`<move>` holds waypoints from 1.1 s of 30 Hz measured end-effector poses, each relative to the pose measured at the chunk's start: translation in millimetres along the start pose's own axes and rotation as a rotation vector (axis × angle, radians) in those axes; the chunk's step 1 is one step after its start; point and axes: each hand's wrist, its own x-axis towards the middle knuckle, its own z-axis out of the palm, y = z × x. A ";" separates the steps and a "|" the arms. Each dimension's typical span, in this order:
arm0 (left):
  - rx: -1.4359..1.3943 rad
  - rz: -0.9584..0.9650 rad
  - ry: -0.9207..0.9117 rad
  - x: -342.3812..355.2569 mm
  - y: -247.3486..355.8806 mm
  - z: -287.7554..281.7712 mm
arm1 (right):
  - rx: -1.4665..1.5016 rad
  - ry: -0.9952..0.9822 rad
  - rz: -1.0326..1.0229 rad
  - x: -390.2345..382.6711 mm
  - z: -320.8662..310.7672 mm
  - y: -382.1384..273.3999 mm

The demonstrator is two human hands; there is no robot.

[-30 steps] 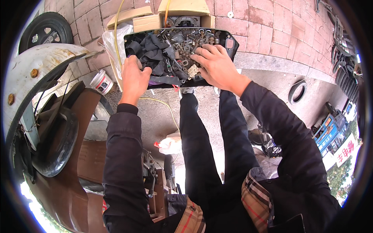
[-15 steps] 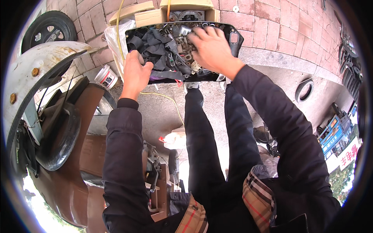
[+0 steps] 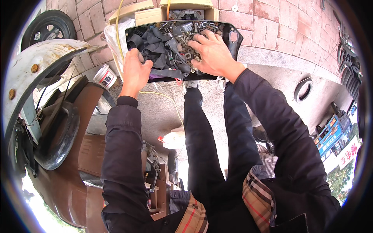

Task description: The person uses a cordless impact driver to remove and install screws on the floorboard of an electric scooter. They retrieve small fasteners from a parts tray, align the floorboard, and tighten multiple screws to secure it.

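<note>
A black plastic tray (image 3: 234,47) full of small parts lies in front of me, above my shoes. My left hand (image 3: 136,73) is closed round its left rim, the fingertips partly hidden. Beside that hand, folded black rubber strips (image 3: 152,46) fill the left side of the tray. On the right side, my right hand (image 3: 214,56) lies over loose nuts and bolts (image 3: 183,42), its fingers apart and touching them; no part shows in its grasp. A silver metal piece (image 3: 187,27) sits near the far rim.
Open cardboard boxes (image 3: 149,17) stand behind the tray, with a yellow hose (image 3: 117,33) at their left. A white bucket (image 3: 105,77) and brown vehicle bodywork (image 3: 62,186) are on the left. A small tyre (image 3: 303,90) lies at the right.
My right hand has come slightly nearer from the far part of the tray, and its fingers have spread over the nuts and bolts. My left hand keeps its place on the rim.
</note>
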 end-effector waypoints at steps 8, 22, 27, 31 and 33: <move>0.015 0.016 0.040 1.2 -1.4 3.8 | -0.022 -0.112 -0.075 -31.9 -27.3 5.9; 0.008 0.026 0.035 -0.8 -0.2 2.8 | 0.122 -0.003 -0.070 7.3 -5.0 -12.4; -0.028 0.013 0.013 1.5 0.9 2.1 | 0.095 -0.103 -0.182 -20.8 -5.5 -2.6; -0.015 0.010 0.029 1.4 0.6 1.5 | 0.099 -0.162 -0.206 -35.8 -19.3 0.7; -0.015 0.017 0.031 1.2 -0.2 1.8 | 0.111 -0.192 -0.211 -39.3 -24.6 -1.8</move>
